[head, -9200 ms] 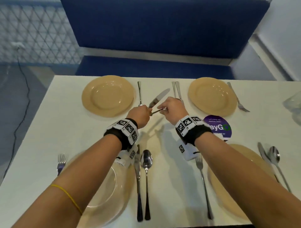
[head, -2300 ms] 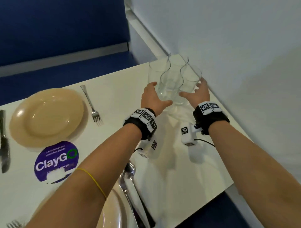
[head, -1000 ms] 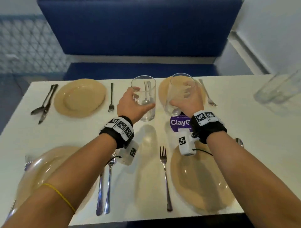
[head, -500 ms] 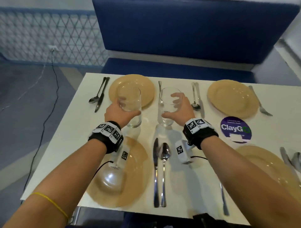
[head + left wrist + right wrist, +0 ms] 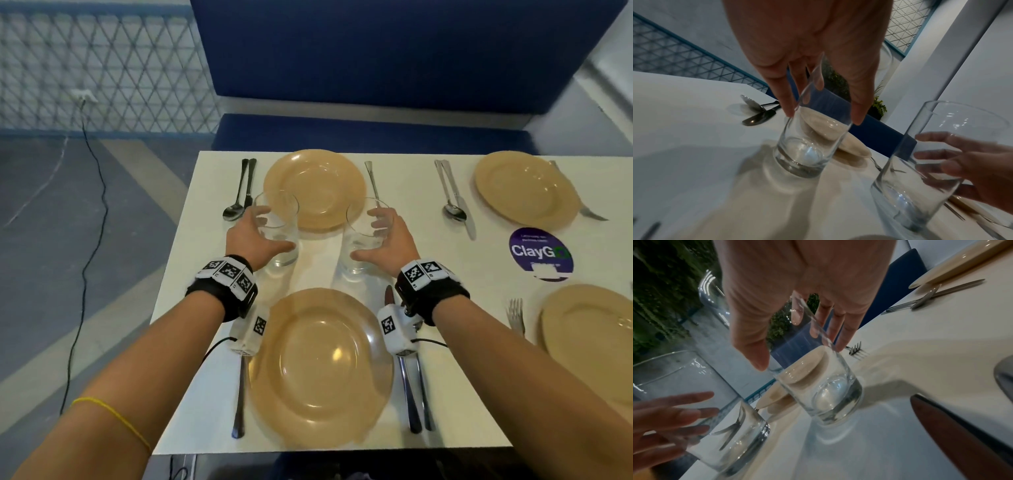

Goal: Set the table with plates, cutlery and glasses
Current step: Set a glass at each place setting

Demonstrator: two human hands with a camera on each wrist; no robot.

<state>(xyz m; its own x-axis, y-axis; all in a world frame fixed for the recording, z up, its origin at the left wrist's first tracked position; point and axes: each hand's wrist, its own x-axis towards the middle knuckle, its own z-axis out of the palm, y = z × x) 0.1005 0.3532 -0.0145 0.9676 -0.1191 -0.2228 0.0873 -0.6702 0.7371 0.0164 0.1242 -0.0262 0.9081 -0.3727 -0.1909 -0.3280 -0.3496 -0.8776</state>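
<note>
Left hand: fingers and thumb are spread around the left glass, thumb on the near side, fingers on the far side; the wrist view shows the fingertips against the glass wall. The grip looks loose; whether it presses the wall cannot be told. The left glass stands upright on the tabletop, base down.

Right hand: fingers and thumb likewise curve around the right glass, thumb near, fingers far. This glass also stands upright on the tabletop.

Both glasses sit between the near plate, just below the hands, and the far plate, beyond the fingertips.
</note>
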